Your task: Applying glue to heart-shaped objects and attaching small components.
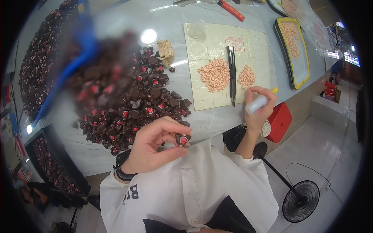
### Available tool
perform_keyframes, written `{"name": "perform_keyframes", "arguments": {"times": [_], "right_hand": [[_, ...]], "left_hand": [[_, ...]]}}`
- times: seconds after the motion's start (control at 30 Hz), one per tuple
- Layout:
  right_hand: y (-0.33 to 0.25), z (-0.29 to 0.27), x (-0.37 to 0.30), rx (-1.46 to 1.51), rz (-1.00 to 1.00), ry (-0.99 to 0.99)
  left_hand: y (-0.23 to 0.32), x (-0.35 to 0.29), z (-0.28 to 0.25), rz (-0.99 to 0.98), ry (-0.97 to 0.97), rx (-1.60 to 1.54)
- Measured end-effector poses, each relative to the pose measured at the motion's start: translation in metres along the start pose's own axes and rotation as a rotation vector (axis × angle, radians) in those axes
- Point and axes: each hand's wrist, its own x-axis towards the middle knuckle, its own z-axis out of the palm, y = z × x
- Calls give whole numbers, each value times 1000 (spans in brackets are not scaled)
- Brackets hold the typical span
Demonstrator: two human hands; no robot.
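Note:
My left hand [155, 143] pinches a small dark brown piece [183, 139] with a red and white spot, between thumb and fingers. It is held in front of my chest, beside a large heap of similar dark pieces [136, 110] on the table. My right hand [261, 106] is closed around a pale, whitish tube [257, 105] with a yellow end [275, 90]. Its fingertips are just below the smaller pile of pinkish bits [246, 76]; whether they also pinch a bit, I cannot tell. A larger pile of pinkish bits [214, 75] lies on the same cream mat [206, 101].
A black utility knife [232, 73] lies between the two piles. Beyond are a clear cup [196, 30], a red marker-like stick [231, 10] and a yellow-rimmed tray [307, 72]. A blurred blue-edged container [62, 79] crosses the left. A red canister [280, 118] and fan [301, 201] stand right.

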Motion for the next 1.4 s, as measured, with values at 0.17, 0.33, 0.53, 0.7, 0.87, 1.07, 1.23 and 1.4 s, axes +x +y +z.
{"name": "perform_keyframes", "arguments": {"times": [0.17, 0.33, 0.53, 0.7, 0.87, 1.07, 1.23, 1.4], "right_hand": [[-84, 3, 5, 870, -98, -120], [-109, 18, 16, 665, -271, -412], [-106, 18, 15, 756, -169, -498], [-108, 15, 21, 719, -211, -550], [-108, 13, 18, 739, -321, -451], [-110, 8, 14, 672, -391, -359], [-111, 13, 12, 678, -400, -344], [-112, 16, 10, 749, -358, -336]], "left_hand": [[4, 3, 4, -197, -130, 86], [-2, -5, -1, -124, -71, 33], [2, 0, 2, -83, -58, 231], [5, 2, 1, -46, -70, 395], [1, -3, 1, -176, -60, -137], [-1, -3, 0, -165, -57, -375], [-2, -3, -1, -133, -72, -428], [-2, -4, -3, -133, -90, -426]]}}
